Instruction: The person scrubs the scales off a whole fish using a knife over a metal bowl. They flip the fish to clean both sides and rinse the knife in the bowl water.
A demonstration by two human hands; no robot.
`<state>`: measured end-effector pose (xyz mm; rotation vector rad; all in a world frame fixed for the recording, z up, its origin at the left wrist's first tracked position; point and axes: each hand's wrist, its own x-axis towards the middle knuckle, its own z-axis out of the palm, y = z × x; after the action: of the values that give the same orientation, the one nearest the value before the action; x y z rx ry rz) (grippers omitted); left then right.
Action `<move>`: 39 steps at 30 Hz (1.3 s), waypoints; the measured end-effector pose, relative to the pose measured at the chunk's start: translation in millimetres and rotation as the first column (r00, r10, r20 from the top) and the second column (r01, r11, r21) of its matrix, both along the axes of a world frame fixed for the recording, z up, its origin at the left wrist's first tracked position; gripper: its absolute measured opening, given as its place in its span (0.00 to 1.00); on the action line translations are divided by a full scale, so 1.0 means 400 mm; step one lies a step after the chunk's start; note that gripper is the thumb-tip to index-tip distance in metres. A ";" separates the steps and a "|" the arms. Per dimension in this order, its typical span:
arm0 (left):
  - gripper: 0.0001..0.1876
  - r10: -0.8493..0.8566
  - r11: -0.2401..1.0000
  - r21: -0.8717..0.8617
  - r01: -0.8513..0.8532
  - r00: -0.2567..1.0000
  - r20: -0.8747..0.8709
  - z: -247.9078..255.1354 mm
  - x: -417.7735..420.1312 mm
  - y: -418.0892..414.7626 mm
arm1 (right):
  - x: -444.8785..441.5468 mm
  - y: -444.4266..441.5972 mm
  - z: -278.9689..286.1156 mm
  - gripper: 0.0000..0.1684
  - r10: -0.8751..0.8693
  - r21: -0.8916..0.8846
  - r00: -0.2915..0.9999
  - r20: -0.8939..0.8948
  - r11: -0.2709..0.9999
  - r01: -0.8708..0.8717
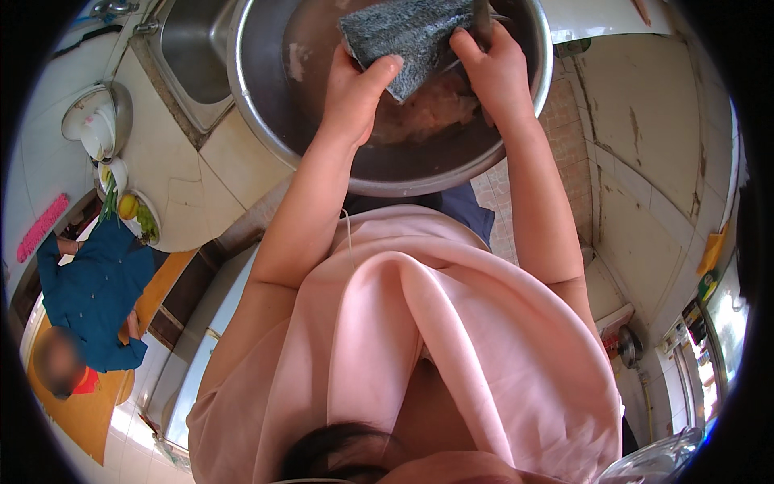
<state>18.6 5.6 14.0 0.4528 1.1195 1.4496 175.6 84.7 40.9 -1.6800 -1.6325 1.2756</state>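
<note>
Over a large stainless steel basin (399, 187), my left hand (361, 91) grips a slab of fish with dark scaly skin (406, 45), thumb on the near side. My right hand (500, 72) is closed around the upright handle of a knife-like tool (482, 25), its thumb close to the slab's right edge. Most of this tool is hidden by the fish and my fingers. Murky reddish water fills the basin's lower part, and pinkish flesh (426, 118) lies in it below my hands. A pale scrap (297, 60) floats at the left.
A steel sink (199, 51) is set into the tiled counter (227, 154) left of the basin. Bowls (97, 130) and a plate of fruit (140, 215) stand farther left. Beyond the counter is a person in a blue shirt (100, 290). Floor tiles (565, 139) show at the right.
</note>
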 end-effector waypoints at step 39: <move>0.25 0.074 0.997 0.029 -0.072 0.994 -0.078 -0.052 0.005 0.019 | -0.091 -0.128 0.013 0.12 0.206 0.319 0.902 0.380 0.886 -0.337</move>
<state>20.6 13.1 -6.7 0.4956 1.1915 1.5229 139.4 33.4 46.2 -1.5153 -2.2241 0.7356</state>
